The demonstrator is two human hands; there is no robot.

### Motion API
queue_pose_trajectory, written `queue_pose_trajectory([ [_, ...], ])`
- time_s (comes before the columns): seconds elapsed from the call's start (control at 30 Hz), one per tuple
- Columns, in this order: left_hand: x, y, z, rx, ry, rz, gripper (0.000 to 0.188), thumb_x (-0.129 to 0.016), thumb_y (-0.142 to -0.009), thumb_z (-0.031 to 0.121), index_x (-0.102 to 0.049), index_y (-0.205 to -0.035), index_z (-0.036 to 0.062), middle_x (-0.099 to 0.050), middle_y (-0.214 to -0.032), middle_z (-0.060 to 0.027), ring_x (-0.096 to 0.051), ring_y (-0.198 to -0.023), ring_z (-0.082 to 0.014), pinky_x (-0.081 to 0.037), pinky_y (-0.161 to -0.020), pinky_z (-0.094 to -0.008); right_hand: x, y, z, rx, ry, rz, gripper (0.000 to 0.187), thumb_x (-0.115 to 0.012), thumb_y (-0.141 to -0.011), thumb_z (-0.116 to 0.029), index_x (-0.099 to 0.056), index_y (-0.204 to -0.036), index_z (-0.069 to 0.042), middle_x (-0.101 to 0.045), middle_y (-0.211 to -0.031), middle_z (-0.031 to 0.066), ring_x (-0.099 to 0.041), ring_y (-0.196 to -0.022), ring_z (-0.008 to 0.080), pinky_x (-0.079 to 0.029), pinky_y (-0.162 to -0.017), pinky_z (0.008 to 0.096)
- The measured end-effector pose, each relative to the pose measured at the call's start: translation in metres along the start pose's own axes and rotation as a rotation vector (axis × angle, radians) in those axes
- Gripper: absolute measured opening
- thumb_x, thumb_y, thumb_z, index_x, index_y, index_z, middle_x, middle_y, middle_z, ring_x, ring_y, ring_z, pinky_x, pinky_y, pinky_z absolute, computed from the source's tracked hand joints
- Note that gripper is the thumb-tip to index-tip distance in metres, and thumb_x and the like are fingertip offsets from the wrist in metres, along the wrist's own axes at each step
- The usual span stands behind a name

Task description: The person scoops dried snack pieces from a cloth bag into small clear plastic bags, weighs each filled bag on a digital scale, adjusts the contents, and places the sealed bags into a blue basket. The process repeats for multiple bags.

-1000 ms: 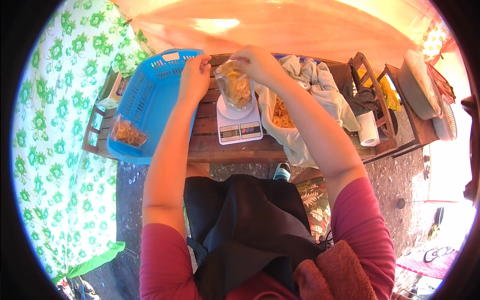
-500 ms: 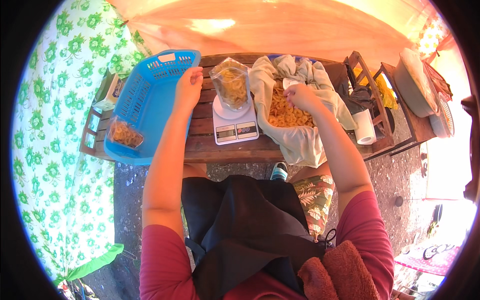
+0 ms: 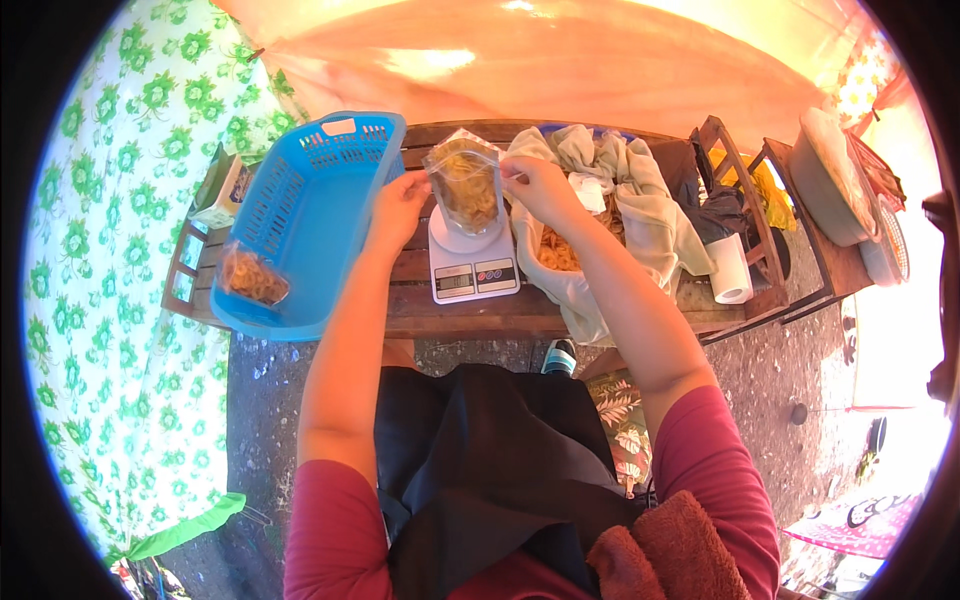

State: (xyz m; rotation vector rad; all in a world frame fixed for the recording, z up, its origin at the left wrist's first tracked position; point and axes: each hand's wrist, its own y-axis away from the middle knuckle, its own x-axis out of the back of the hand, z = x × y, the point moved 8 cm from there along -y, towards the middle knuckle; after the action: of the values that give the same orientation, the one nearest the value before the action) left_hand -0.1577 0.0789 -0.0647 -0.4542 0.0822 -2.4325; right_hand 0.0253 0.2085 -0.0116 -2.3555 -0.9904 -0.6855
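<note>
A clear plastic pouch [image 3: 468,190] of golden-brown chips stands upright on a white digital kitchen scale [image 3: 472,270]. My left hand [image 3: 402,208] pinches the pouch's left edge near its top. At the opposite edge, my right hand [image 3: 542,188] has its fingers closed on the pouch's upper right side. To the right of the scale, a cloth-lined container [image 3: 650,190] holds loose orange-brown chips [image 3: 558,250], partly covered by my right forearm. Among them rests a small white item [image 3: 588,192] whose kind I cannot make out.
A blue plastic basket [image 3: 325,205] sits left of the scale, with a filled pouch [image 3: 254,276] in its near end. On the slatted wooden table [image 3: 420,318], a white paper roll [image 3: 730,268] stands by the right rack. A box [image 3: 222,192] lies beyond the basket.
My right hand has let go of the white item in the chips and moved left to the pouch. My left hand has moved right from beside the basket to the pouch's other edge.
</note>
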Motion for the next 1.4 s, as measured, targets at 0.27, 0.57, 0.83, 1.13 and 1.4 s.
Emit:
queue_pose_trajectory([
  [0.27, 0.004, 0.003, 0.028, -0.002, 0.141, -0.073, 0.021, -0.064, -0.091, 0.014, -0.064, -0.107, -0.0002, -0.066, -0.098, -0.0032, -0.061, -0.091, -0.0112, -0.052, -0.085, -0.0287, 0.007, -0.011, -0.028, -0.024, 0.043, 0.069, 0.015, -0.062, -0.090, -0.015, -0.064, -0.089, 0.000, -0.066, -0.074, 0.0101, -0.064, -0.067, 0.0180, -0.048, -0.065, 0.0314],
  [0.57, 0.011, 0.032, 0.074, -0.122, 0.635, -0.181, 0.059, -0.072, -0.085, 0.014, -0.044, -0.134, -0.0004, -0.054, -0.131, -0.0087, -0.051, -0.122, -0.0212, -0.042, -0.102, -0.0347, 0.004, -0.017, -0.089, 0.084, -0.072, -0.079, 0.018, -0.063, -0.090, -0.016, -0.063, -0.084, 0.001, -0.064, -0.067, 0.0057, -0.060, -0.062, 0.0109, -0.046, -0.060, 0.0270],
  [0.83, 0.014, 0.044, 0.088, -0.201, 0.802, -0.185, 0.056, -0.070, -0.087, 0.013, -0.044, -0.136, 0.0029, -0.055, -0.130, -0.0081, -0.051, -0.121, -0.0201, -0.040, -0.104, -0.0370, 0.007, -0.018, -0.104, 0.126, -0.203, -0.084, 0.019, -0.063, -0.090, -0.017, -0.068, -0.091, 0.001, -0.063, -0.066, 0.0048, -0.059, -0.061, 0.0100, -0.046, -0.059, 0.0267],
  [1.13, 0.027, 0.037, 0.095, -0.121, 0.647, -0.209, 0.056, -0.070, -0.086, 0.008, -0.045, -0.136, 0.0042, -0.053, -0.133, -0.0067, -0.048, -0.124, -0.0176, -0.040, -0.104, -0.0349, 0.000, -0.024, -0.102, -0.002, -0.211, -0.126, 0.019, -0.063, -0.092, -0.021, -0.068, -0.095, -0.003, -0.068, -0.078, 0.0021, -0.066, -0.075, 0.0084, -0.050, -0.063, 0.0231],
  [1.4, 0.130, 0.041, 0.177, -0.408, -0.135, -0.064, 0.051, -0.073, -0.083, 0.010, -0.052, -0.130, 0.0084, -0.053, -0.133, -0.0067, -0.047, -0.124, -0.0159, -0.039, -0.104, -0.0322, -0.034, -0.057, -0.152, 0.153, -0.309, -0.077, 0.019, -0.063, -0.090, -0.018, -0.065, -0.086, 0.000, -0.066, -0.070, 0.0076, -0.061, -0.057, 0.0116, -0.048, -0.054, 0.0292],
])
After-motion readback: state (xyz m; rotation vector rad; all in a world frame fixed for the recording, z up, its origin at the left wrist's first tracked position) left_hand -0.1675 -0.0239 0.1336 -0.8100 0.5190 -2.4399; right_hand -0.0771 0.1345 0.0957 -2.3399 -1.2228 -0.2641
